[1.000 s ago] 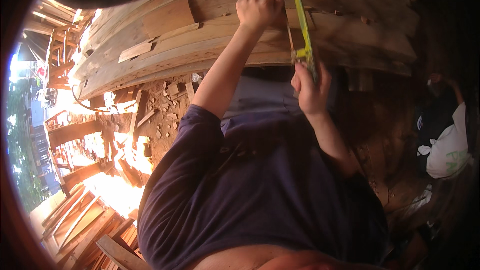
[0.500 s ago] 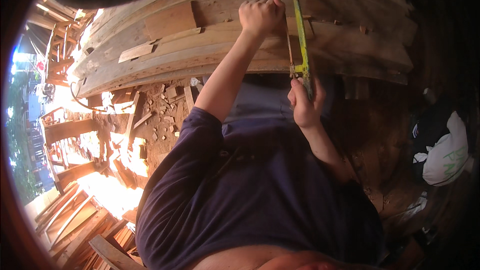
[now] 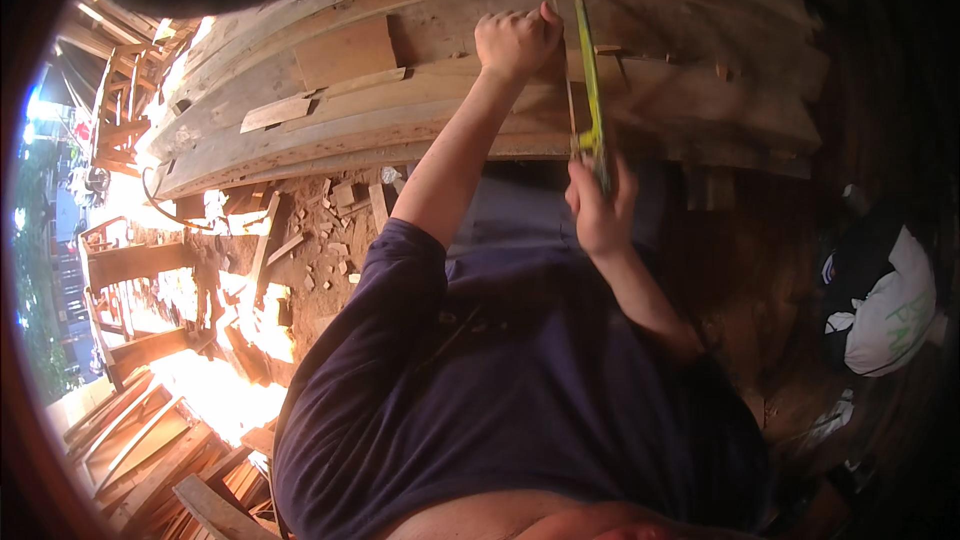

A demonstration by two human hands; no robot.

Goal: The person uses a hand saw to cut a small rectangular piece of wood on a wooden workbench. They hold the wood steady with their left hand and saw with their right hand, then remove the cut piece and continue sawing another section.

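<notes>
My right hand [image 3: 602, 210] is wrapped round the handle of a bow saw [image 3: 588, 50] with a worn yellow-green frame. The saw points away from me across the wooden planks, and its far end runs out of the top of the picture. Its thin blade is on the left side of the frame, close beside my left hand [image 3: 518, 42]. That hand is closed in a fist over the planks, knuckles up and thumb toward the blade. Whatever is under or inside its fingers is hidden.
Long stacked planks [image 3: 440, 90] span the bench before me, bearing a thin board [image 3: 348, 52] and small offcuts [image 3: 276, 113]. Wood scraps [image 3: 322, 240] litter the ground. Timber pieces [image 3: 150, 440] lie at lower left. A white bag [image 3: 893, 315] sits at far right.
My right hand and the saw have shifted slightly left, and the saw's handle end is a little nearer me. My left hand has stayed almost in place.
</notes>
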